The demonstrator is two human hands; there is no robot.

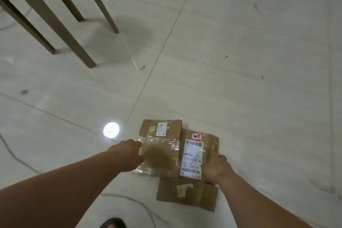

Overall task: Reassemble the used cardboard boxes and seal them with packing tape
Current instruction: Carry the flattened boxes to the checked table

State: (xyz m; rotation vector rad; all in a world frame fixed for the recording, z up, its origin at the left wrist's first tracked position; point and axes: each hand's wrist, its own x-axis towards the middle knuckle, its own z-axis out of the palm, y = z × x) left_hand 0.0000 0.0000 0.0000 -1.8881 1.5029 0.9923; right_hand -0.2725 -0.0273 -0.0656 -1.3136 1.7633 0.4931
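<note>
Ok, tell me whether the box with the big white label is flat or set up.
Flat. The box lies collapsed on the floor, label up, with no standing sides.

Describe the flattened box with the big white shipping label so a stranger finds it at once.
On the pale tiled floor lies a small pile of flattened boxes. It is the right-hand one, under the right hand; only it bears a red sticker.
</note>
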